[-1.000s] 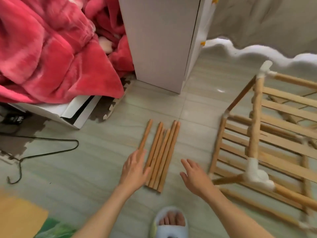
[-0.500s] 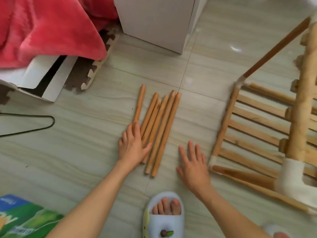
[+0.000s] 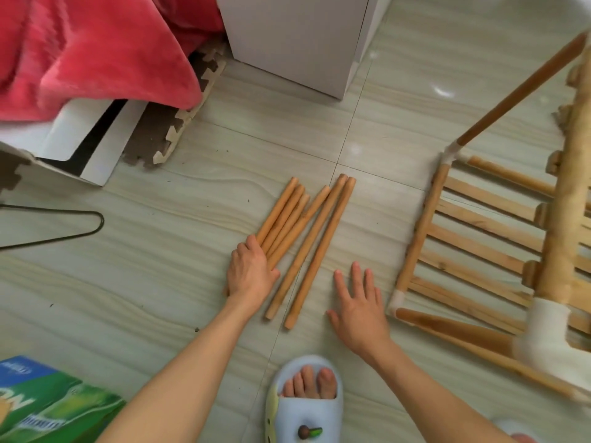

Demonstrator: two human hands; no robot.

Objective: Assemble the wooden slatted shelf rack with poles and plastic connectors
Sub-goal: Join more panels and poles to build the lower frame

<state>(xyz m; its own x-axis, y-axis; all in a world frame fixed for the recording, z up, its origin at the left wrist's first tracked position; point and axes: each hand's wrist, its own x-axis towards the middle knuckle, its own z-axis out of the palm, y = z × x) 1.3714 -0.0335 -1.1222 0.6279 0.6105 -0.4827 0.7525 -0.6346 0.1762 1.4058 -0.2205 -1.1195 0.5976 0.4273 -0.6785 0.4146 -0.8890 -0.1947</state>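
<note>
Left hand was laid flat on the loose poles, right hand spread empty beside them; poles could be rolled apart across the floor.

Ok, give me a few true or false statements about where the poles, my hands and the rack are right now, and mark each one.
1. The left hand rests on the near ends of some loose wooden poles. True.
2. The right hand grips a pole. False: it is spread flat over the floor tiles, holding nothing.
3. The part-built rack lies to the right of the poles. True.
4. The poles stand upright. False: they lie flat on the floor.
5. A red blanket is at the upper left. True.
</note>
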